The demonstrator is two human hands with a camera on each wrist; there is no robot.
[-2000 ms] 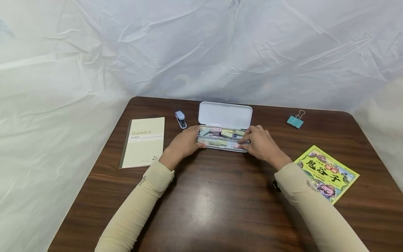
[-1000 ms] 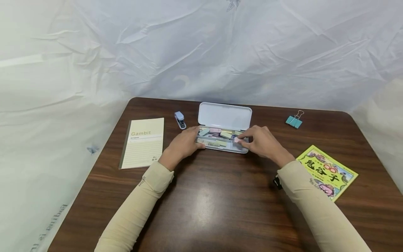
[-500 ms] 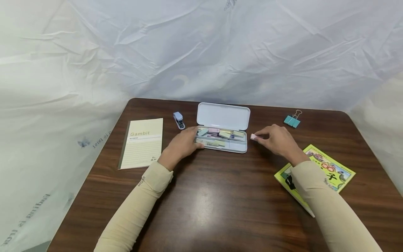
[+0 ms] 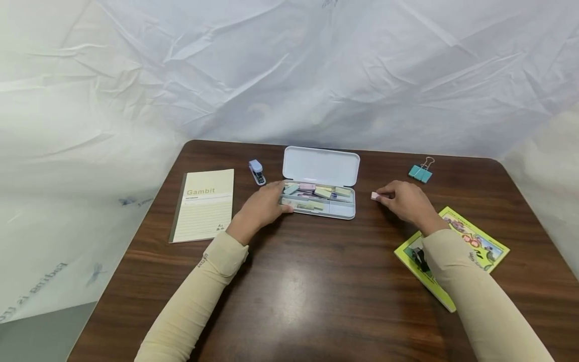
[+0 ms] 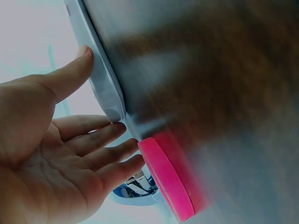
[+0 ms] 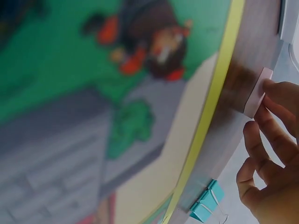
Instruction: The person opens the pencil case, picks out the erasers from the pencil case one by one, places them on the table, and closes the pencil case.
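A small pink eraser (image 4: pixel 375 195) is pinched by the fingertips of the right hand (image 4: pixel 405 201) and held on the table (image 4: pixel 316 281), just right of the open pencil case (image 4: pixel 318 201). The case's left end is touched by the left hand (image 4: pixel 262 206), its fingers relaxed and straight. A teal binder clip (image 4: pixel 420 173) lies farther right.

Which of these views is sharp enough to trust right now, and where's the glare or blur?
Head view: sharp, with a soft glare patch on the table near the person. Left wrist view: left hand fairly clear beside the case, the table surface smeared and washed out. Right wrist view: the book badly out of focus, fingers and pink eraser clearer.
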